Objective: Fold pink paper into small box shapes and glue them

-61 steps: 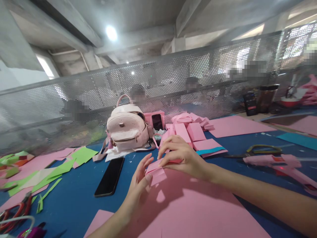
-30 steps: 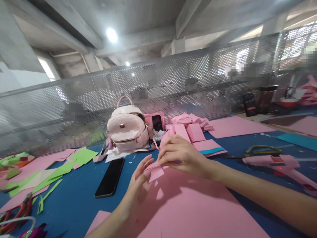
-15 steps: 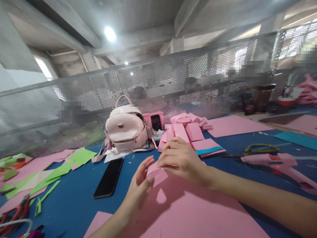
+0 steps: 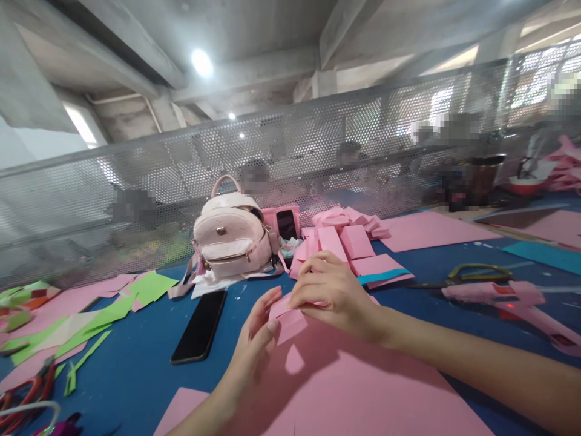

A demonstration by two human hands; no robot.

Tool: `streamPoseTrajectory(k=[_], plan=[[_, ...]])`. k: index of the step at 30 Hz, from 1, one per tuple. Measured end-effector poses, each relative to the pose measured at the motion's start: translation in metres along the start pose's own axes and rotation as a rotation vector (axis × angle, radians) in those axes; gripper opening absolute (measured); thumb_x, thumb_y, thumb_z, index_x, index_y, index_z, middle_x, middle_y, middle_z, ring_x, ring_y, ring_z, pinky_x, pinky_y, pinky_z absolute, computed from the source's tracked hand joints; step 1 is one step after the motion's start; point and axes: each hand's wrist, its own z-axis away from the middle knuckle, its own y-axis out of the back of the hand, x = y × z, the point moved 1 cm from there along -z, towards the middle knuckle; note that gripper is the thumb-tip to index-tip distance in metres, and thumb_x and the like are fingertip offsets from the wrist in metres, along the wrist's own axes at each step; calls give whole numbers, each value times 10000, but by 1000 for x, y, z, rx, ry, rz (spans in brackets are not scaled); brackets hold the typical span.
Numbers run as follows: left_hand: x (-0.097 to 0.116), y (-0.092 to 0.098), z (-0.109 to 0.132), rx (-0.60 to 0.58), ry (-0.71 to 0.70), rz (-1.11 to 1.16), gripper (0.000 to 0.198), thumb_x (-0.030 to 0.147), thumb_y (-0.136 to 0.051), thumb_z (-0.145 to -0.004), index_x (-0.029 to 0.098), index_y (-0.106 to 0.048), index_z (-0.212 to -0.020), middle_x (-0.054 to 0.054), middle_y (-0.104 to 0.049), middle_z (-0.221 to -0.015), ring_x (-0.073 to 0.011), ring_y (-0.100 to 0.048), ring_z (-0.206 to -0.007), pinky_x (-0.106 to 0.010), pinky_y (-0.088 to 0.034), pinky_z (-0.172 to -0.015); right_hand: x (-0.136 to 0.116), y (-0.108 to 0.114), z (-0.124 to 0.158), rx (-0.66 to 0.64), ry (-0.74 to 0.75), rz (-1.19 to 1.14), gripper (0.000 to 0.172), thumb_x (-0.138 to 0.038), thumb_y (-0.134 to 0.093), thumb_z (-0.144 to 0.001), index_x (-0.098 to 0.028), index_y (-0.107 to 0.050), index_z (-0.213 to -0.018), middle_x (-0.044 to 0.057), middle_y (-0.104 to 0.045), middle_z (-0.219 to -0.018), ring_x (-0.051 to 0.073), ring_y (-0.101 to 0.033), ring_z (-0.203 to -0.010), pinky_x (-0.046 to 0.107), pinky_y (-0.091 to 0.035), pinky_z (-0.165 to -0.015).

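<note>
A small folded piece of pink paper is held above a large pink sheet on the blue table. My left hand grips its left edge, with the thumb in front and the fingers behind. From the right, my right hand curls over the top of the piece, fingers closed on it. The right fingertips and part of the paper are hidden behind that hand. Beyond the hands lies a heap of folded pink paper pieces, one bearing a blue strip.
A black phone and a pale backpack are left of centre. Green paper scraps and red-handled pliers lie far left. At right are a pink glue gun and scissors. A perforated metal screen stands behind.
Both hands keep their hold on the folded paper in nearly the same place. My left thumb has shifted slightly upward and left along the paper's edge.
</note>
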Motion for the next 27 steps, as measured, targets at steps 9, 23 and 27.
streamPoseTrajectory(k=[9,23,27], plan=[[28,-1,7,146,-232,-578,241,463,-768,-808,241,-807,-891,-102,-614,-1387,-367,-478,-1370,-461,-402,-1107,5,-6,3,2,-106,-108,151,-90,-696,-865,-220,-734,-799,-28,-740,-753,154,-596,-744,339,-371,-807],[40,6,4,168,-376,-786,375,399,-714,-862,204,-613,-559,-81,-739,-1102,-299,-655,-1088,-432,-459,-956,-3,2,-3,-59,-247,-225,218,16,-696,-781,-196,-745,-777,-24,-707,-717,144,-611,-705,313,-400,-755],[38,8,2,139,-399,-704,280,407,-665,-914,216,-676,-709,-70,-732,-1144,-272,-644,-1134,-393,-470,-974,0,9,-8,-53,-303,-252,258,63,-719,-741,-194,-748,-748,-37,-718,-701,132,-607,-693,295,-413,-757]])
